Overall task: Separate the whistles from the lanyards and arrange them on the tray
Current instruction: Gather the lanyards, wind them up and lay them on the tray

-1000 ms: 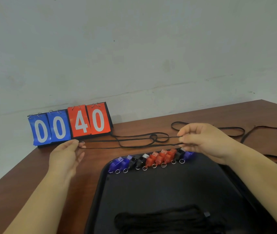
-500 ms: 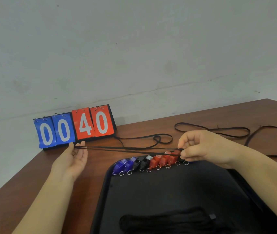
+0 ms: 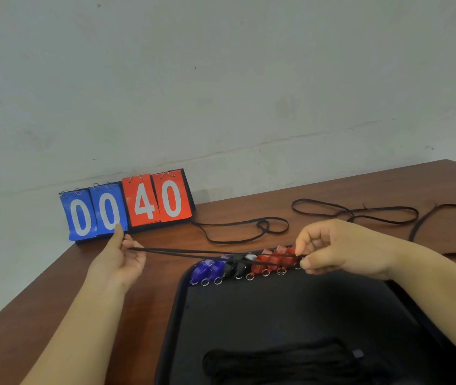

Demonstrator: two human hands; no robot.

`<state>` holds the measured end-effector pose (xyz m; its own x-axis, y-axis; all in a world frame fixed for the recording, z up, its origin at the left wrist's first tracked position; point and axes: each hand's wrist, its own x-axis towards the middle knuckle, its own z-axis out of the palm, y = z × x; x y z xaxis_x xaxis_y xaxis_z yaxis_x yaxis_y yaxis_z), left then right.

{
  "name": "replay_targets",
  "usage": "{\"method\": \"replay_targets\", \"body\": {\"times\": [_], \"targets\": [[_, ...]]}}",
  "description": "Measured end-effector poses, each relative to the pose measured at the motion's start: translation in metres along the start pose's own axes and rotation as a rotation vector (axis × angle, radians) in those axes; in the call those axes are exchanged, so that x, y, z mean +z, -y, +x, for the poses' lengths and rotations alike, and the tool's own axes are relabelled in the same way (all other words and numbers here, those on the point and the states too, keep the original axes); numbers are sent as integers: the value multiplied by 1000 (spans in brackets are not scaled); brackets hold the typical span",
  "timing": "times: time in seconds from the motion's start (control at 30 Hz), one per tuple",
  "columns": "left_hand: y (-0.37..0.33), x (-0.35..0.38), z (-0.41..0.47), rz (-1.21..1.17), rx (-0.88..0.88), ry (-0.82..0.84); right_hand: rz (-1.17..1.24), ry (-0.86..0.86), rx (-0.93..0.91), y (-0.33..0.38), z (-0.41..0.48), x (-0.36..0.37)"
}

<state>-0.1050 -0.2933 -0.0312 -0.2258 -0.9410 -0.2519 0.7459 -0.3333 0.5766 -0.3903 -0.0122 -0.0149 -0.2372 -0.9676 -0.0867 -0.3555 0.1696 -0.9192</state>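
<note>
Head view: a person's left hand (image 3: 118,257) and right hand (image 3: 340,248) hold a black lanyard (image 3: 215,252) stretched taut between them. Its long axis runs left to right, dipping slightly toward the right. The left hand pinches the looped end with the thumb upright. The right hand's curled fingers and thumb pinch the other end just over the far edge of the black tray (image 3: 290,309).

Beneath the cord, a row of whistles (image 3: 249,265) lines that far edge, running blue, black, then red. Each one lies far-to-near with its metal ring pointing toward the person. A dark bundle of lanyards (image 3: 285,362) lies at the tray's near end.

On the brown table (image 3: 54,315), loose lanyards (image 3: 243,229) trail behind the tray, and a flip scoreboard (image 3: 127,207) reads 00 and 40.

A second earlier the held cord ran over bare table behind the tray — it now crosses above the whistles, and both hands have kept their pinch on it.
</note>
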Motion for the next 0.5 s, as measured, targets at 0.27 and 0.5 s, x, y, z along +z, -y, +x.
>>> {"method": "replay_targets", "body": {"times": [0.27,0.5], "targets": [[0,1,3,149,29,46,-43,-5,1,-1,1,-1],[7,19,-30,393,99,270,-99,-35,-62,5,-3,1]]}}
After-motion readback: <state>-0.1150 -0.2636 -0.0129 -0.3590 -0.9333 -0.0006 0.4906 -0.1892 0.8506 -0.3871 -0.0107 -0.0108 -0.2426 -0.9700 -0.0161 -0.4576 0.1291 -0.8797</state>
